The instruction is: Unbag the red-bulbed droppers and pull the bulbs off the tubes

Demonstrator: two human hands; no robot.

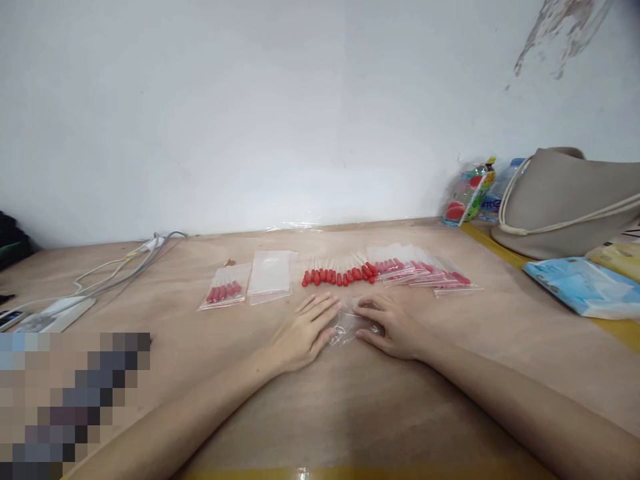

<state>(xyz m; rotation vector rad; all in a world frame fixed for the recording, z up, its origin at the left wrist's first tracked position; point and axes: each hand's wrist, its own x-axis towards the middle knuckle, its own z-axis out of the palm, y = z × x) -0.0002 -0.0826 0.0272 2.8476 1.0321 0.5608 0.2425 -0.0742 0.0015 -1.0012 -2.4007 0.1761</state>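
Observation:
A crumpled clear plastic bag point(344, 331) lies on the table between my hands. My left hand point(306, 333) rests flat on its left side, fingers stretched out and touching the film. On the other side my right hand point(395, 328) has its fingers bent and its thumb apart, the tips at the bag's right edge. Just beyond my hands is a row of droppers point(341, 278) with red bulbs towards me and thin clear stems pointing away. To the right, overlapping zip bags point(417, 272) hold more red-bulbed droppers.
Farther left lie a stack of flat zip bags point(271, 273) and a filled dropper bag point(226, 288). Cables and a white power strip point(65, 312) occupy the left side. A grey bag point(565, 200), bottles point(470, 193) and a blue packet point(583, 287) stand or lie right.

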